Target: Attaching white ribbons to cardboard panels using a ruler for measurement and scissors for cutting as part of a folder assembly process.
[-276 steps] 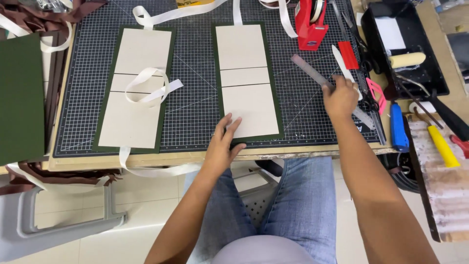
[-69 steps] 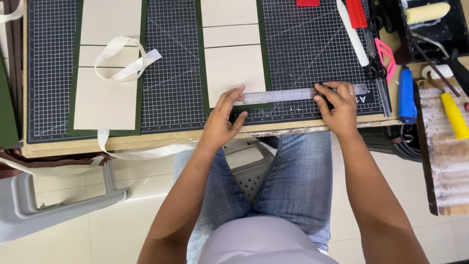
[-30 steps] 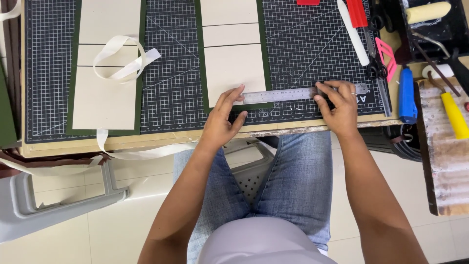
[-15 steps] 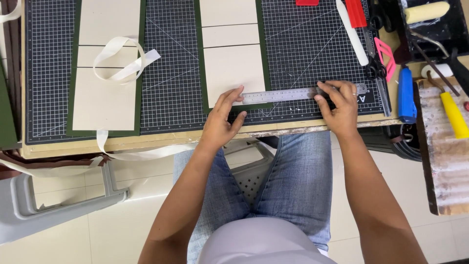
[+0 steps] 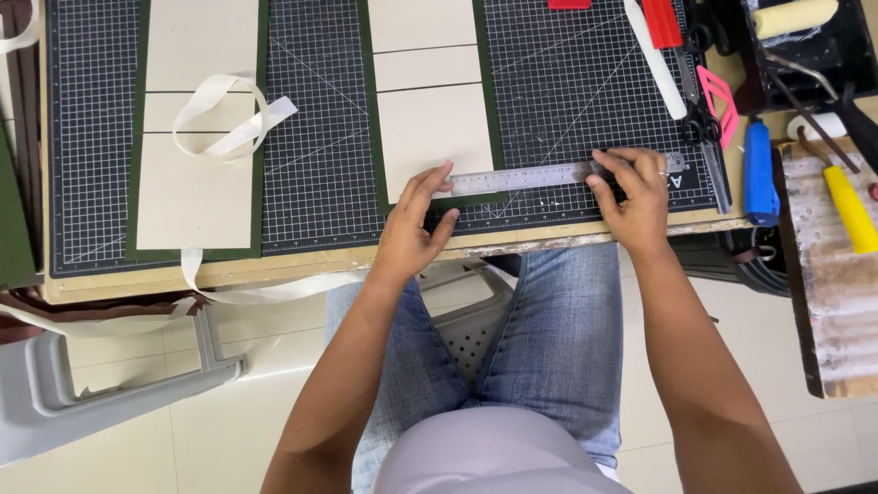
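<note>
Spread across the workbench, a dark gridded cutting mat [image 5: 567,101], stiff and grippy by the look of it. Lying on it in front of the seated person, a green cover sheet with cream boards [image 5: 430,101] glued in three panels: rigid where boarded, likely to flex only at the narrow gaps, light enough to slide if not held down. Further left, a second boarded cover [image 5: 197,197] with a loop of white ribbon [image 5: 229,114] resting on it. Off to the right, a blue-handled tool [image 5: 758,169] and a yellow-handled one [image 5: 848,208], both well apart from the hands.

Laid crosswise over the near edge of the middle cover, a thin steel ruler [image 5: 530,177] (smooth, probably slippery on card, best pinned flat from above at both ends rather than gripped by an edge).

Left hand [image 5: 412,233] flat and slightly fanned, fingertips pressing the ruler's left end and the board beneath. Right hand [image 5: 636,197] curled over the ruler's right end, fingers bunched close, pressing down; anything held beneath them cannot be told.
</note>
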